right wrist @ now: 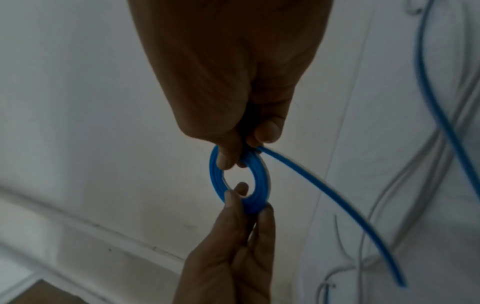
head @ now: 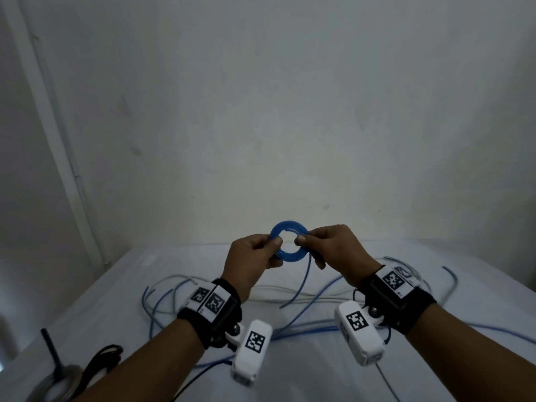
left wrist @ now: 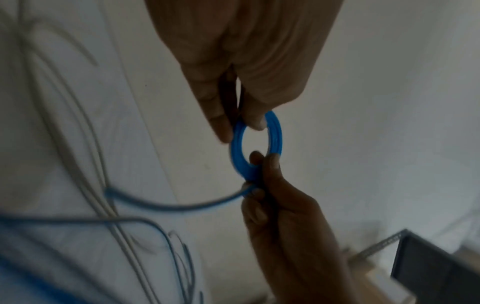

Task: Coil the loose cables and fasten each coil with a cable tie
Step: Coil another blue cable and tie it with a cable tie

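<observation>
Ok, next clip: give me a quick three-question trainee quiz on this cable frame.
1. True or false: a cable tie is already fastened round the blue coil.
2. Which hand grips the side where the loose tail leaves the coil? A) left hand B) right hand
3. Fill in: other loose cables lie on the white ____.

Key
1. False; no tie is visible.
2. B
3. Surface; it looks like a sheet.

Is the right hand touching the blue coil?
Touching: the right wrist view shows the right hand pinching the blue coil's rim between thumb and fingertips.
</observation>
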